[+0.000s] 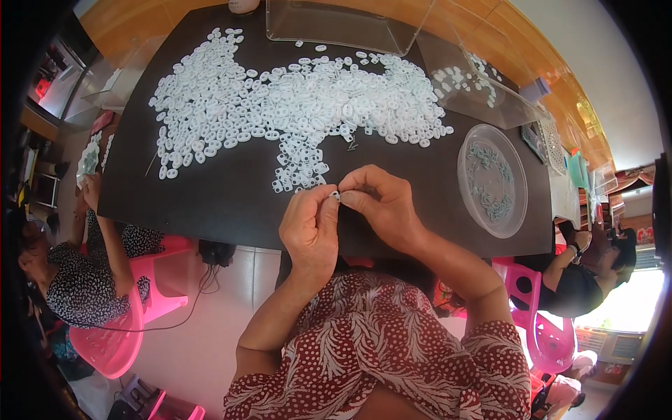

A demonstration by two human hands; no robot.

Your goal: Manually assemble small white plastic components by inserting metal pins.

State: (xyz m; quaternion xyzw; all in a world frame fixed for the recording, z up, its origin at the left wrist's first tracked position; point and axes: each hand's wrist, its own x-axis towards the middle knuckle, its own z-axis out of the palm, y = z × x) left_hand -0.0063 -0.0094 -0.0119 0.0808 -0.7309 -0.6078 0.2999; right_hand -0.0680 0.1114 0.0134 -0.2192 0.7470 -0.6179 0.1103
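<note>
Near the table's front edge, my left hand pinches a small white plastic piece with dark holes. The fingertips of my right hand press together at the same piece from the right; whether they also hold a tiny part is too small to tell. Just beyond my hands lies a small cluster of white plastic pieces with holes, joined to a wide pile of white oval pieces. A few thin grey bits lie by the pile's near edge.
To the right on the dark table sits a round clear dish holding many small grey-green parts. A clear plastic bin stands at the back. People sit on pink chairs at left and right.
</note>
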